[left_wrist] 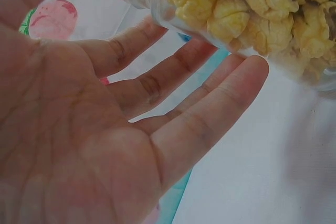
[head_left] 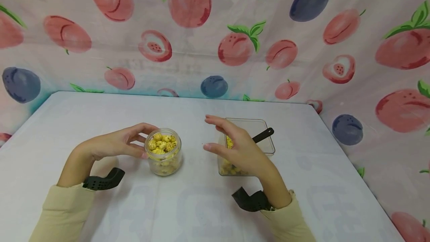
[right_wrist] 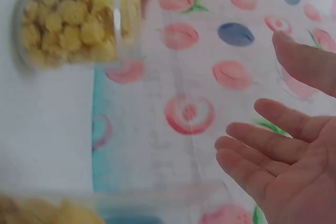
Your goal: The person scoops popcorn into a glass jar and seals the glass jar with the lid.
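A small clear jar (head_left: pixel 163 154) full of yellow puffed snacks stands lidless on the white table. My left hand (head_left: pixel 142 141) is at its left side with fingers loosely spread and fingertips at the glass, not closed round it. The left wrist view shows the open palm (left_wrist: pixel 157 93) and the jar (left_wrist: pixel 252 14) just past the fingertips. My right hand (head_left: pixel 211 133) hovers open to the right of the jar, in front of a clear square container (head_left: pixel 250 120) holding more yellow snacks and a black spoon handle (head_left: pixel 263 135). The right wrist view shows the empty right palm (right_wrist: pixel 273 129) and the jar (right_wrist: pixel 79 22).
A white table (head_left: pixel 100 111) is enclosed at the back and right by a hanging cloth (head_left: pixel 302 29) printed with peaches and plums. Black wrist mounts sit on both forearms. The table edges run along the cloth at back and right.
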{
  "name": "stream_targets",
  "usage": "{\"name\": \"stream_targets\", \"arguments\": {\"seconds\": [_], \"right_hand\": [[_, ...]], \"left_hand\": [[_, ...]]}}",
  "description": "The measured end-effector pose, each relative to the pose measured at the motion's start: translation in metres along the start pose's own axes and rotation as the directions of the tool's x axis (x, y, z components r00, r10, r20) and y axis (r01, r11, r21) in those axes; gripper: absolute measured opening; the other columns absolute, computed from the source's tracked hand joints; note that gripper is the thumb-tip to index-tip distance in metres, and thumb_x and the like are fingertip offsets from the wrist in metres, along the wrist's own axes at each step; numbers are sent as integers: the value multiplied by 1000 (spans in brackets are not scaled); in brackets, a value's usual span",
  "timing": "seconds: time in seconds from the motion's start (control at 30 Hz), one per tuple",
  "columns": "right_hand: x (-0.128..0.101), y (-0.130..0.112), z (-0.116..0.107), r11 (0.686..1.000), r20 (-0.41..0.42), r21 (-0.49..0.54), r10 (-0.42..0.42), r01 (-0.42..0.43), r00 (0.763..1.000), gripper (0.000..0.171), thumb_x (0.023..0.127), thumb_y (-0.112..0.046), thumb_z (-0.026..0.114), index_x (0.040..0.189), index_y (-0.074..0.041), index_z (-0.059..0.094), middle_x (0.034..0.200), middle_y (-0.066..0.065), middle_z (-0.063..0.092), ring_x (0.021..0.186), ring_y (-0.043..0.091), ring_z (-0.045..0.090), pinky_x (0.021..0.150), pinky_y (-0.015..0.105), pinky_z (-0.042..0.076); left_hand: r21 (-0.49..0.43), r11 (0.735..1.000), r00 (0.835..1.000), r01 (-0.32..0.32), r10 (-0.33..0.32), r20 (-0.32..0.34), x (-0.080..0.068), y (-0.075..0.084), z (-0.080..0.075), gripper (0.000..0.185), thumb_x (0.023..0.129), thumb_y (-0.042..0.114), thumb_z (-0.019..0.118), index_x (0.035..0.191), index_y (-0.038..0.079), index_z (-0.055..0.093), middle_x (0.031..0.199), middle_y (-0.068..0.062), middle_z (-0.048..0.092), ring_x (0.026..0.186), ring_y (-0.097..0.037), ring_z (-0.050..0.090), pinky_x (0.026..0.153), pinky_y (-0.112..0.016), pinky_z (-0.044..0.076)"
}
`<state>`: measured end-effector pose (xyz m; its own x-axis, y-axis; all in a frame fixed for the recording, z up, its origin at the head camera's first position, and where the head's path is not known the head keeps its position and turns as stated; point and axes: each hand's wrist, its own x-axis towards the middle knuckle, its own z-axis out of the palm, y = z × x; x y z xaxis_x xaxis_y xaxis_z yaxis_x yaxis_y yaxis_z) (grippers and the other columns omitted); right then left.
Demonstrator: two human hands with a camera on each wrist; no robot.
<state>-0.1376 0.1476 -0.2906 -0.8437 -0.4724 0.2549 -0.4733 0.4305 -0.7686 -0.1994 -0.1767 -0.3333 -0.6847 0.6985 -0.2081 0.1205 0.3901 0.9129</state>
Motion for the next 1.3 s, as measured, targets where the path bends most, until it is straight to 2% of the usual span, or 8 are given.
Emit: {"name": "stream_targets", "arguments": {"seconds": [0.27, 0.4, 0.53, 0.7, 0.9, 1.07, 1.3], "right_hand": [[9, -4, 40, 998, 51, 68, -11, 7, 999, 75, 83, -19, 71, 144, -10, 29, 149, 4, 32, 137, 17, 32, 111, 34, 33], [12, -4, 56, 990, 64, 120, 67, -75, 996, 80, 81, -20, 73, 145, -13, 26, 151, 2, 28, 138, 20, 29, 112, 37, 31], [15, -1, 68, 966, 89, 181, 168, -182, 982, 83, 80, -22, 74, 146, -16, 24, 152, 0, 26, 139, 22, 28, 112, 40, 30], [18, 6, 82, 947, 90, 230, 210, -225, 974, 84, 80, -19, 74, 146, -15, 23, 151, 5, 26, 138, 23, 30, 110, 39, 33], [21, 19, 93, 937, 71, 241, 242, -252, 968, 89, 78, -21, 75, 147, -13, 20, 152, 4, 25, 135, 23, 32, 109, 41, 35], [25, 28, 98, 928, 88, 263, 248, -262, 965, 89, 78, -21, 75, 147, -10, 21, 150, 6, 28, 132, 26, 36, 107, 43, 36], [29, 37, 102, 902, 119, 294, 295, -317, 948, 90, 78, -25, 76, 148, -19, 20, 145, 4, 34, 129, 26, 41, 106, 44, 37]], "left_hand": [[6, 1000, 1000, -3, 3, -9, -1, -1, 0, 65, 84, 17, 67, 139, 10, 33, 136, -17, 36, 124, -37, 41, 90, -37, 46], [2, 1000, 1000, -6, 6, -5, -1, -2, -1, 65, 84, 16, 67, 139, 10, 33, 137, -18, 35, 124, -37, 41, 89, -37, 47], [3, 1000, 1000, 0, 0, -4, 0, -3, -1, 66, 84, 17, 67, 139, 10, 32, 137, -18, 35, 124, -37, 41, 89, -37, 47], [5, 1000, 1000, 2, -2, -5, 1, -3, -1, 66, 83, 17, 68, 139, 11, 33, 137, -18, 34, 123, -36, 42, 88, -36, 47], [2, 1000, 1000, -7, 7, -2, 2, -4, -1, 66, 83, 16, 68, 139, 11, 33, 138, -17, 34, 123, -36, 42, 88, -37, 47], [0, 1000, 1000, -9, 9, -3, 3, -4, -1, 66, 83, 16, 68, 139, 11, 32, 137, -18, 34, 122, -35, 43, 88, -37, 48], [0, 1000, 1000, -14, 14, 0, 4, -4, -1, 65, 83, 16, 68, 138, 10, 33, 136, -17, 35, 121, -35, 43, 88, -38, 48]]}}
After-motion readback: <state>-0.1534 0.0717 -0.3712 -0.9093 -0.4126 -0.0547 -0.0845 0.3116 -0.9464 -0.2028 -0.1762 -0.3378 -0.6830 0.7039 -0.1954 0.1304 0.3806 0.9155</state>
